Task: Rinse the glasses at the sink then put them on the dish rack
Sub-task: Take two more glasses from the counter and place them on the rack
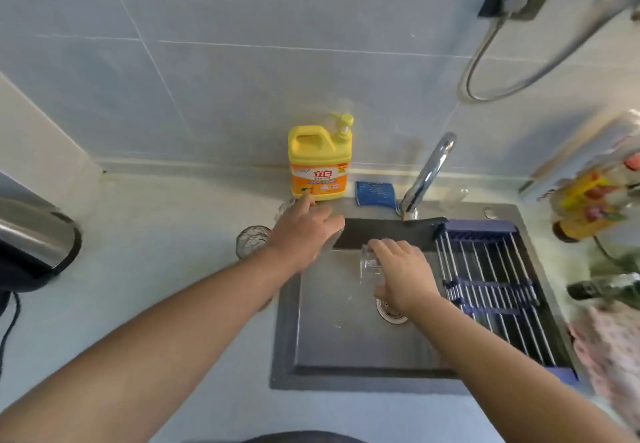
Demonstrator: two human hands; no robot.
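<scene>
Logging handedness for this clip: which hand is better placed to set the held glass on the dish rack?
Right. The right hand already holds a glass over the sink, beside the dish rack. The left hand reaches toward the counter.

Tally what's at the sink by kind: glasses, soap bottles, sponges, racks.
Glasses: 3 (held glass in the right hand, counter glass, third glass by the left hand)
Detergent bottle: 1
Sponge: 1
Dish rack: 1
Total: 6
Faint shape behind the tap: not counted.
</scene>
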